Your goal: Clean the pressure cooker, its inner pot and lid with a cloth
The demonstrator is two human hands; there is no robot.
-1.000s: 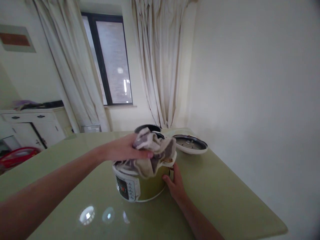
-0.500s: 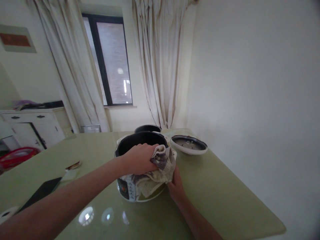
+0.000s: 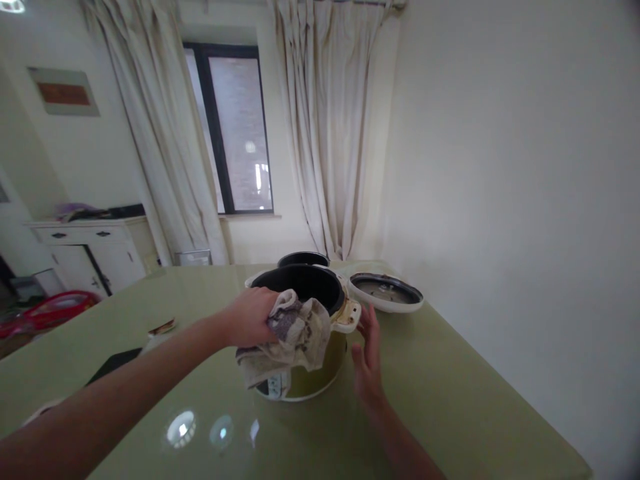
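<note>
A green and white rice cooker (image 3: 313,370) stands open on the green table (image 3: 450,400), its dark inner pot (image 3: 300,283) showing. My left hand (image 3: 250,317) is closed on a crumpled grey and beige cloth (image 3: 293,333), pressed against the cooker's front rim and hanging over its control panel. My right hand (image 3: 369,350) is just right of the cooker, fingers spread and off its side.
The cooker's lid (image 3: 386,291) lies upside down at the back right. A second dark pot (image 3: 303,259) stands behind the cooker. A black flat device (image 3: 113,363) and a small object (image 3: 161,327) lie at the left. A white wall runs close along the table's right edge.
The cloth has come down from the cooker's top to its front rim and side. My right hand has let go of the cooker's side and opened. The view shifted slightly.
</note>
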